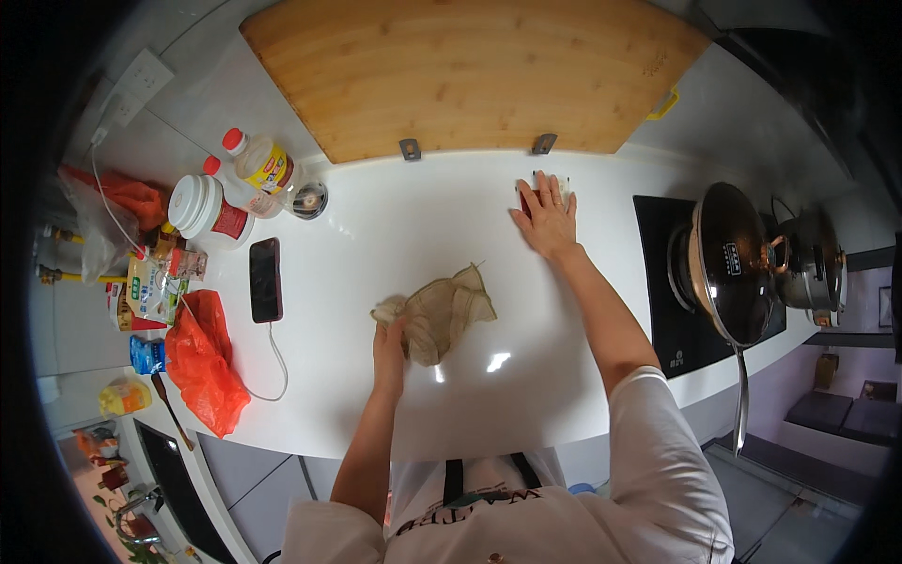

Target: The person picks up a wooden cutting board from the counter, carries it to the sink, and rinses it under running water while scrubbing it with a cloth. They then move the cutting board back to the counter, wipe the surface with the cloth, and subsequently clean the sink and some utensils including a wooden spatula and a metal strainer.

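A crumpled beige cloth point(447, 310) lies on the white countertop point(458, 416), its left part gripped by my left hand point(390, 345). Farther off and to the right, my right hand point(550, 215) rests with spread fingers over a small red and white packet point(564, 187). The hand hides most of that packet, so its exact kind cannot be told. A black smartphone point(265, 280) with a white cable lies left of the cloth.
A wooden cutting board point(472, 77) leans at the back. On the right, a lidded wok point(733, 264) and a pot point(810, 261) stand by the black cooktop point(676, 352). Plastic bottles point(264, 166), a white tub point(211, 211) and a red plastic bag point(204, 363) are at left.
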Action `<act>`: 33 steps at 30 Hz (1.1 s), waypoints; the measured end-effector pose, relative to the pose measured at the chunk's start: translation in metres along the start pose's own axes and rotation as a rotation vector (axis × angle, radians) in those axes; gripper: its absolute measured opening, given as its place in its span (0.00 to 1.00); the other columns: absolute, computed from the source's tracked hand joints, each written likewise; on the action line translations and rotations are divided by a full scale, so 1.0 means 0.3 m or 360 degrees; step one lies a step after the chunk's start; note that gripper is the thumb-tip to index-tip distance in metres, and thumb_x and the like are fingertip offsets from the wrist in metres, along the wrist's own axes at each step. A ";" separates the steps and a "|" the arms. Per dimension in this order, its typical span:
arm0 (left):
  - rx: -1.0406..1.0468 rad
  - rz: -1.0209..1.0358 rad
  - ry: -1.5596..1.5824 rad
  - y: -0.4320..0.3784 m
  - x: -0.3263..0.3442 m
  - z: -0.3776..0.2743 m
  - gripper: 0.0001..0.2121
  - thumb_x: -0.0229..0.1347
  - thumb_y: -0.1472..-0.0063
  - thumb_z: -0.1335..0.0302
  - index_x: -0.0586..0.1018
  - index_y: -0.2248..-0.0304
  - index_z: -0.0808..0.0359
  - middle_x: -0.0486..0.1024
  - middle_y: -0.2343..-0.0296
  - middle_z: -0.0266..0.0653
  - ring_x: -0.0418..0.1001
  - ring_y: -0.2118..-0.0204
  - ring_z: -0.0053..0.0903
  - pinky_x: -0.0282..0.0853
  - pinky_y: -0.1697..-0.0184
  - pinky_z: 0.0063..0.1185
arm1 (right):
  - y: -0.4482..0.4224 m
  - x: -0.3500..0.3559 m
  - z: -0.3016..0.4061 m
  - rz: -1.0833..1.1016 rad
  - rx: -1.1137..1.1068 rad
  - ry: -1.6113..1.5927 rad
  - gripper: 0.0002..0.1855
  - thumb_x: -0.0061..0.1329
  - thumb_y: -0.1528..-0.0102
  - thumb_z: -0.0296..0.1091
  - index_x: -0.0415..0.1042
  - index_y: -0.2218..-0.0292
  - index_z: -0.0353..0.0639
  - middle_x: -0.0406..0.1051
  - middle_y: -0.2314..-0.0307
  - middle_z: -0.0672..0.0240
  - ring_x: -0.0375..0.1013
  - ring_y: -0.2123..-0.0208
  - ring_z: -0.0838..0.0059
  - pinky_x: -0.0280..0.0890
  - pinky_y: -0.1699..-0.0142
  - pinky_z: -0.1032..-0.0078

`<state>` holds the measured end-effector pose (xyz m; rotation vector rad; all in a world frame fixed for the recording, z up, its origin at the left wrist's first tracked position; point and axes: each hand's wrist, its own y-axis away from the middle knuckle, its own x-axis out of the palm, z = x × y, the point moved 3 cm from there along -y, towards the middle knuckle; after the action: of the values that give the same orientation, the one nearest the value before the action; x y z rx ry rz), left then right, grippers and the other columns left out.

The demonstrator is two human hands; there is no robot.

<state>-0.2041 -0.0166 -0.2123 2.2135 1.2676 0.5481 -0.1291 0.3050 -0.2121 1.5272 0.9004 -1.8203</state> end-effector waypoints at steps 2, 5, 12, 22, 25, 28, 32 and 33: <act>0.0228 0.0007 -0.0047 0.029 0.047 -0.015 0.16 0.49 0.45 0.71 0.66 0.57 0.66 0.70 0.64 0.36 0.67 0.63 0.19 0.64 0.61 0.19 | -0.019 0.041 -0.061 0.0254 0.0184 0.0173 0.28 0.30 0.43 0.50 0.49 0.44 0.52 0.44 0.43 0.65 0.43 0.41 0.62 0.32 0.43 0.45; 0.0422 -0.0107 -0.0392 0.009 -0.005 0.030 0.15 0.52 0.47 0.77 0.67 0.59 0.68 0.71 0.67 0.36 0.68 0.66 0.18 0.65 0.64 0.19 | 0.012 0.047 -0.110 0.0274 0.0252 0.0230 0.27 0.30 0.43 0.48 0.49 0.44 0.52 0.45 0.43 0.64 0.43 0.42 0.63 0.31 0.44 0.43; 0.0554 -0.0065 -0.0236 0.005 0.014 -0.019 0.11 0.49 0.44 0.76 0.69 0.61 0.69 0.71 0.74 0.31 0.65 0.74 0.13 0.62 0.72 0.14 | 0.029 0.017 -0.232 -0.0045 0.0719 -0.0485 0.24 0.48 0.52 0.45 0.64 0.55 0.46 0.58 0.51 0.61 0.53 0.47 0.59 0.43 0.48 0.50; 0.0676 0.0058 -0.0098 0.070 0.087 -0.107 0.11 0.47 0.41 0.76 0.69 0.58 0.68 0.71 0.74 0.28 0.64 0.74 0.12 0.61 0.72 0.13 | -0.099 0.038 -0.170 0.0287 0.1106 -0.0389 0.27 0.51 0.59 0.33 0.61 0.56 0.39 0.65 0.60 0.58 0.63 0.56 0.58 0.50 0.52 0.56; 0.0586 0.0145 -0.0164 0.088 0.062 -0.174 0.13 0.47 0.41 0.77 0.68 0.56 0.68 0.72 0.70 0.30 0.66 0.69 0.13 0.62 0.66 0.14 | 0.055 -0.061 -0.171 -0.0028 0.1007 -0.0125 0.30 0.52 0.60 0.29 0.59 0.54 0.38 0.65 0.61 0.59 0.63 0.59 0.58 0.48 0.53 0.57; 0.0620 0.0421 -0.0188 0.107 0.094 -0.245 0.13 0.47 0.42 0.78 0.68 0.56 0.68 0.72 0.67 0.32 0.67 0.65 0.15 0.62 0.61 0.15 | 0.210 -0.163 -0.186 -0.0774 0.0764 -0.0338 0.39 0.59 0.63 0.32 0.56 0.50 0.39 0.64 0.60 0.61 0.62 0.59 0.61 0.50 0.53 0.54; 0.0646 0.0781 -0.0199 0.161 0.107 -0.336 0.13 0.48 0.43 0.79 0.70 0.58 0.69 0.73 0.68 0.31 0.67 0.65 0.16 0.62 0.60 0.16 | 0.267 -0.186 0.149 0.0385 0.0203 -0.2114 0.49 0.57 0.59 0.22 0.42 0.42 0.54 0.50 0.45 0.64 0.44 0.42 0.70 0.54 0.48 0.68; 0.0678 0.0802 -0.0267 0.157 0.116 -0.348 0.12 0.47 0.44 0.79 0.71 0.58 0.69 0.73 0.68 0.31 0.67 0.65 0.16 0.62 0.60 0.16 | 0.264 -0.226 0.223 0.0632 0.0141 -0.2290 0.52 0.56 0.58 0.22 0.36 0.41 0.58 0.49 0.44 0.65 0.43 0.42 0.72 0.53 0.47 0.67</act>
<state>-0.2168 0.0190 -0.0986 2.8933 0.7848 0.2746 -0.0942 0.2051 -0.1476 0.1106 -0.1820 -1.9923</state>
